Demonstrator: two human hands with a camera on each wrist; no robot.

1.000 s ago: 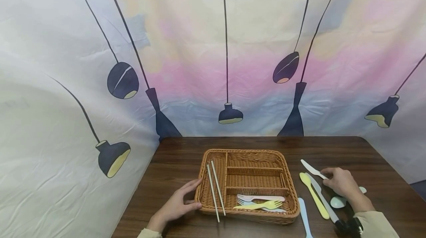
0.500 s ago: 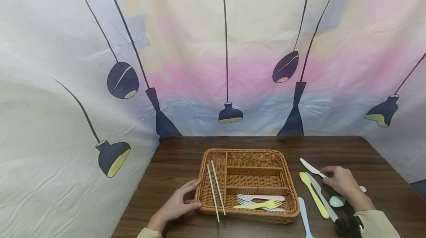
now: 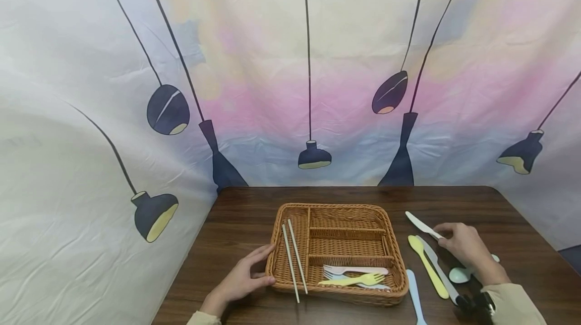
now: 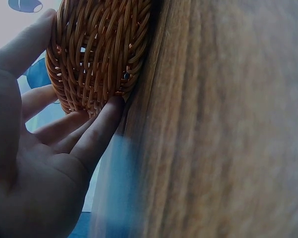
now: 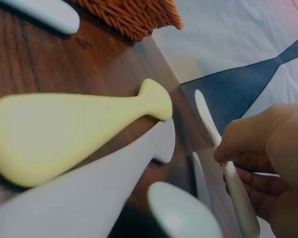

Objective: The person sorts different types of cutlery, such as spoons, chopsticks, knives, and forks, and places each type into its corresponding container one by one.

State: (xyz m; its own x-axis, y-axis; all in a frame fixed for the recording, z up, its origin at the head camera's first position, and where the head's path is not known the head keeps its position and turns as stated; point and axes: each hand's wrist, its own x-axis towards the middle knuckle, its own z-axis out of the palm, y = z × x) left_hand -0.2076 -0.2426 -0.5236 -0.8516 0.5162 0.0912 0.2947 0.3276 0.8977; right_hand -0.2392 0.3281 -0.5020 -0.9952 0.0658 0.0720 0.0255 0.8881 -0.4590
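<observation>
Between thumb and fingers, my right hand (image 3: 464, 245) pinches a white plastic knife (image 5: 238, 196). Its blade (image 3: 418, 221) points to the far left, and it is lifted off the table in the right wrist view. My left hand (image 3: 242, 279) rests its fairly straight fingers (image 4: 102, 126) against the left side of a brown wicker basket (image 3: 270, 269). Two pale chopsticks (image 3: 290, 264) lie in the long left compartment, their near ends over the rim. The front right compartment holds a yellow fork (image 3: 356, 280), a pale pink fork (image 3: 358, 270) and a bluish one partly covered.
Right of the basket lie a yellow spoon (image 3: 428, 269), a grey knife (image 3: 438, 270) and a light blue utensil (image 3: 415, 297) of unclear kind. A mint green spoon (image 3: 460, 275) is partly under the right arm. A printed cloth (image 3: 272, 88) hangs behind the wooden table (image 3: 245, 204).
My right hand has shifted slightly away and to the left, carrying the white knife with it. The left hand and the basket have stayed put.
</observation>
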